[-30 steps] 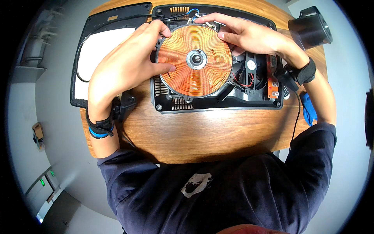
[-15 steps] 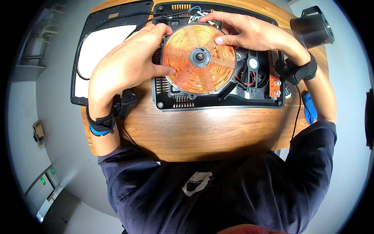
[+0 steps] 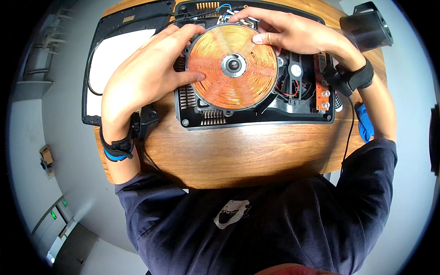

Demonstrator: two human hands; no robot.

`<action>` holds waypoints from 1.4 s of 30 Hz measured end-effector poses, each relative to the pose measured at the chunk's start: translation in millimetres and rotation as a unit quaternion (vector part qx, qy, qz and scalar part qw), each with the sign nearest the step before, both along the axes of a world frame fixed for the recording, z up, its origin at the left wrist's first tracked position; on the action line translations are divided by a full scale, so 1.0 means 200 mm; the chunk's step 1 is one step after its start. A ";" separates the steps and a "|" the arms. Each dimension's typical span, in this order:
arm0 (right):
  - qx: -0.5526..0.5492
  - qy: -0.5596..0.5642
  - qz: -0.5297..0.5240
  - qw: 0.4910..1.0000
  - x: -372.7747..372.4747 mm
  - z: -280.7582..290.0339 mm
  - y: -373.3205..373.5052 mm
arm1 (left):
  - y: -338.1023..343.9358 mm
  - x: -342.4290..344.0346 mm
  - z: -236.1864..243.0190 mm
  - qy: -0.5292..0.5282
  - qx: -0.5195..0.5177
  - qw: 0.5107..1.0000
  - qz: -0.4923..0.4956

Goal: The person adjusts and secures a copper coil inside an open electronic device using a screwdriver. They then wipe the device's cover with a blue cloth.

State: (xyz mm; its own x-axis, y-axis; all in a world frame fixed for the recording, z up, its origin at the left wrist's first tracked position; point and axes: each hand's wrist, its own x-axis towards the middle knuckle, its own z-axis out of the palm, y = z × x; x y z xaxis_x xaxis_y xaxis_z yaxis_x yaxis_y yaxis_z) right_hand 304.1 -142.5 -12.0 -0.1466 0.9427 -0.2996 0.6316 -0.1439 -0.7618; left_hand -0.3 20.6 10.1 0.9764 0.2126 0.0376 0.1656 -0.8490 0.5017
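Observation:
A round copper coil (image 3: 215, 87) with a dark hub at its middle sits over the left half of an open black induction cooker housing (image 3: 284, 118). My left hand (image 3: 149, 71) grips the coil's left edge, its thumb on the windings and its fingers at the upper-left rim. My right hand (image 3: 298, 34) holds the upper-right edge, thumb on top and index finger stretched to the far rim by the wires (image 3: 224, 8). The fingertips beneath the rim are hidden. To the coil's right, a black fan (image 3: 295, 71) and an orange circuit board (image 3: 322, 94) show inside the housing.
A black-framed panel with a white face (image 3: 110, 59) lies at the left, a black cable (image 3: 90, 68) across it. A black cup-like container (image 3: 366, 27) stands at the far right of the wooden table (image 3: 229, 156). Blue cloth (image 3: 363, 123) lies by my right forearm.
The coil looks slightly larger and a touch farther left, and the housing's left end has shifted slightly left. Both hands keep their hold on the coil.

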 end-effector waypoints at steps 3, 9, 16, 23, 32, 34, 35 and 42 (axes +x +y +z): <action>0.031 0.039 0.009 0.999 0.02 -0.05 0.01 | -0.02 0.01 0.02 0.018 -0.021 1.000 0.007; 0.141 0.006 0.040 0.989 0.02 -0.05 0.01 | -0.06 0.01 0.04 0.023 -0.015 1.000 0.014; -0.044 -0.007 -0.086 0.995 0.04 -0.02 0.01 | -0.07 0.02 0.03 0.023 -0.024 0.999 0.023; 0.072 0.067 -0.002 0.995 0.08 -0.15 0.09 | -0.10 0.04 0.08 0.074 -0.026 0.995 0.055; 0.085 0.071 -0.020 0.994 0.06 -0.10 0.10 | -0.11 0.05 0.10 0.079 -0.064 0.992 0.078; 0.098 0.081 -0.021 0.992 0.04 -0.04 0.11 | -0.11 0.04 0.11 0.092 -0.115 0.984 0.098; 0.109 0.081 -0.016 0.991 0.04 -0.01 0.11 | -0.12 0.04 0.11 0.082 -0.141 0.982 0.097; 0.055 0.032 0.025 0.998 0.05 0.13 0.12 | -0.08 0.01 0.07 0.023 -0.250 0.968 -0.024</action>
